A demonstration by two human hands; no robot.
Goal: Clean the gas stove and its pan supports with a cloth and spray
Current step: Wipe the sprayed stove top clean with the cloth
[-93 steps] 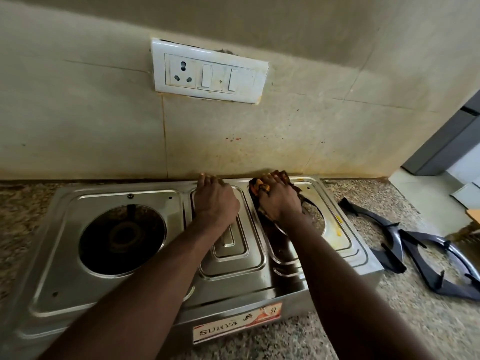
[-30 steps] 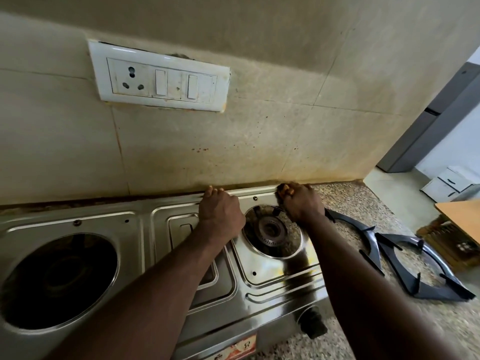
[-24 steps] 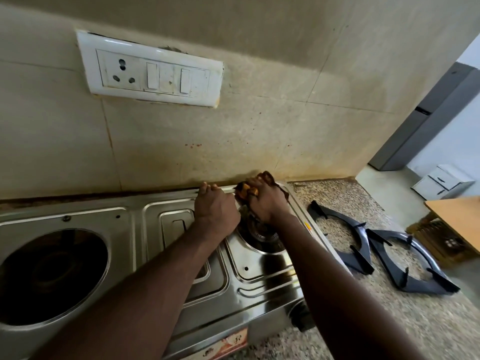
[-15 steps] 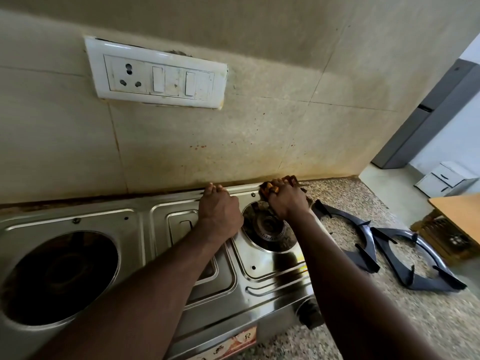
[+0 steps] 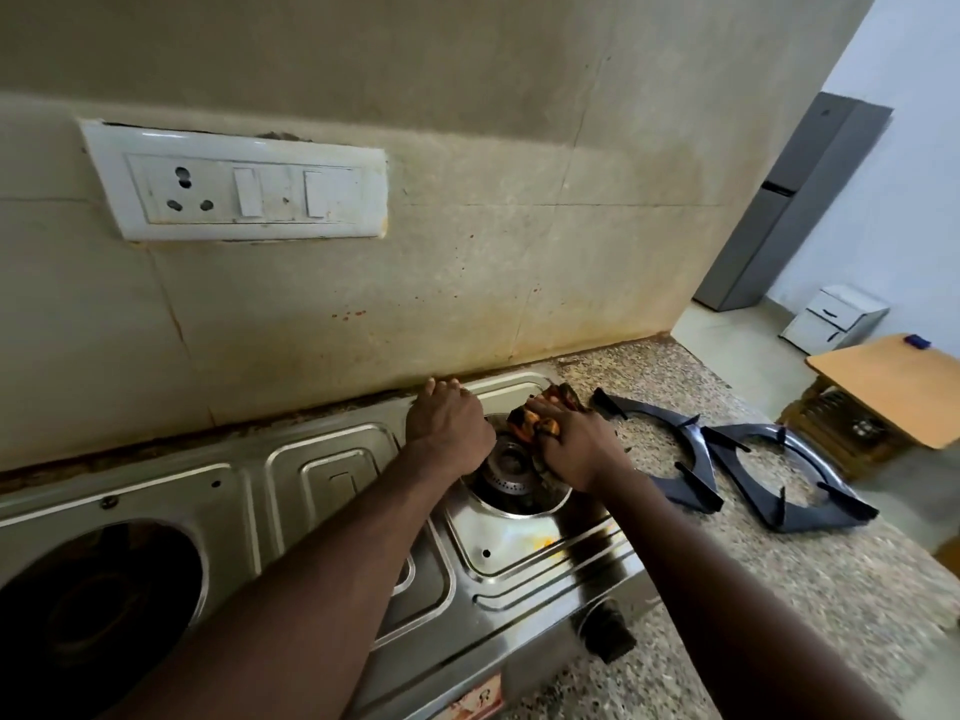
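A steel two-burner gas stove (image 5: 291, 491) stands against the tiled wall. My right hand (image 5: 574, 444) grips a dark orange-patterned cloth (image 5: 540, 415) and presses it on the far right rim of the right burner (image 5: 511, 472). My left hand (image 5: 447, 423) rests on the stove's back edge just left of that burner, fingers curled over the rim. Two black pan supports (image 5: 670, 454) (image 5: 784, 475) lie on the counter to the right of the stove. No spray bottle is in view.
The speckled granite counter (image 5: 769, 589) runs right of the stove. A white switch and socket plate (image 5: 244, 192) is on the wall above. The left burner well (image 5: 98, 605) is bare. A black knob (image 5: 605, 631) sits on the stove front. A wooden table (image 5: 888, 381) stands beyond the counter's end.
My right hand has slid the cloth back and forth along the far side of the right burner, now slightly nearer and to the right. My left hand stayed on the back edge.
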